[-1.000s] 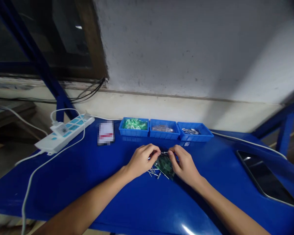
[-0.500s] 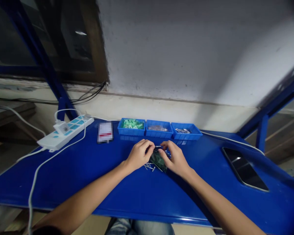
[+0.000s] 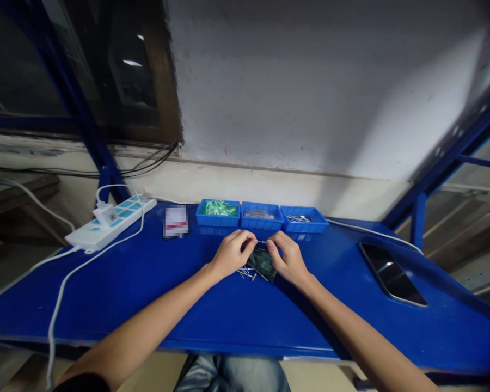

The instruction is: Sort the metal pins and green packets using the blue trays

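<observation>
Fingers of the left hand and right hand pinch a metal pin by opposite ends, toward the worktop's back edge; probably light, stiff, slippery, best held endwise.

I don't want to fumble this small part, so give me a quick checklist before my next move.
1. Left hand pinching the thin metal piece: ok.
2. Right hand at the piece's other end: ok.
3. Right hand's grip closed: cannot tell.
4. Loose metal pieces gathered neatly: not ok, scattered beside the dark green pack.
5. Phone clear of both hands: ok.
</observation>
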Tool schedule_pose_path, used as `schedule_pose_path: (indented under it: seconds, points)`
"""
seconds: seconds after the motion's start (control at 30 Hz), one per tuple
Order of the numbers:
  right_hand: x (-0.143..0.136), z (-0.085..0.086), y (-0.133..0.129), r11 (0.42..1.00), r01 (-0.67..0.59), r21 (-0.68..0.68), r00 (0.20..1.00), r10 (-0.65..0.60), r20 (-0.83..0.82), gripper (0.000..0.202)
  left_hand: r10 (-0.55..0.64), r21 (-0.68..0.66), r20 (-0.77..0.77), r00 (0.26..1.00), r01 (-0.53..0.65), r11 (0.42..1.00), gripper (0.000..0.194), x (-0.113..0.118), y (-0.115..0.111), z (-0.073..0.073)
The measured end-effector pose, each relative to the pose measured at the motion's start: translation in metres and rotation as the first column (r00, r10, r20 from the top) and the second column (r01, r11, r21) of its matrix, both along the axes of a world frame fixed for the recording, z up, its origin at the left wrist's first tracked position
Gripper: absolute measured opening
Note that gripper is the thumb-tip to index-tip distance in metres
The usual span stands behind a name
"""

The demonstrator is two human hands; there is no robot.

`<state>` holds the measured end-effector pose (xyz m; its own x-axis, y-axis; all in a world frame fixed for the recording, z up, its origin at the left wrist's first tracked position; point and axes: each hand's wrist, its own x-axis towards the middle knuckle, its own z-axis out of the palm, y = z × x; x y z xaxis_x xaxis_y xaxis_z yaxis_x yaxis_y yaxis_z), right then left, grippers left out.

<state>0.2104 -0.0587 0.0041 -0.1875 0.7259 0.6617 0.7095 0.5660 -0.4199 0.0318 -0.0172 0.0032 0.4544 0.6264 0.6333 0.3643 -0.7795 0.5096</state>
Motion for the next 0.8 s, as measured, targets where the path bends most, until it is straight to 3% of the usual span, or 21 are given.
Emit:
schedule_pose_path:
  seconds: [0.23,0.53,0.8]
  points:
    - [-0.0012,-0.0036,0.0006,0.997,-0.064,0.036,0.996,0.061,0.066,0.008,-0.001,-0.049,-0.002,1.000,0.000,0.999,0.025,-0.0023,0.0030,-0.0006]
    - [-0.0029,-0.0017,-0.0006,0.999,-0.026,0.022,0.999,0.025,0.047,0.021,-0.070,-0.049,0.045,0.996,0.073,0.996,0.011,-0.0008,-0.0001,-0.0026]
    - [-0.0042,-0.0043,-0.0017,0.994,-0.072,0.078,0.997,0.068,0.041,0.010,-0.026,-0.067,0.024,0.999,0.028,0.997,0.025,-0.0022,0.0000,0.0019]
